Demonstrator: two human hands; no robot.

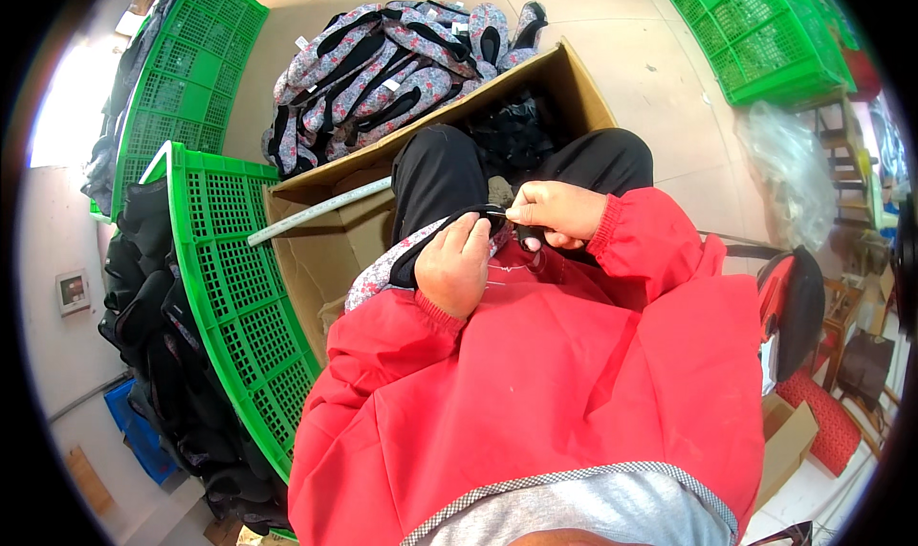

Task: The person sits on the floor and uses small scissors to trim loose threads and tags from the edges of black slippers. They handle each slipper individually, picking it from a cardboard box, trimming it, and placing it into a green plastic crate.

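My left hand [452,266] is closed on a padded floral fabric piece [375,276] with black edging, held over my lap. Its black end reaches toward my right hand [557,211], whose thumb and fingers are pinched together close to that end. A thin, shiny sliver shows between the two hands, too small to name. Something dark sits under the right fingers, mostly hidden. Just beyond my knees, a heap of similar floral padded pieces [382,77] with black linings and white tags lies by an open cardboard box [579,92].
Black material [512,135] lies in the box, and a pale rod [320,211] crosses its left side. A green crate [229,269] stands close on my left, with black padded items [158,316] beyond it. More green crates [755,30] and clear plastic [789,168] are far right.
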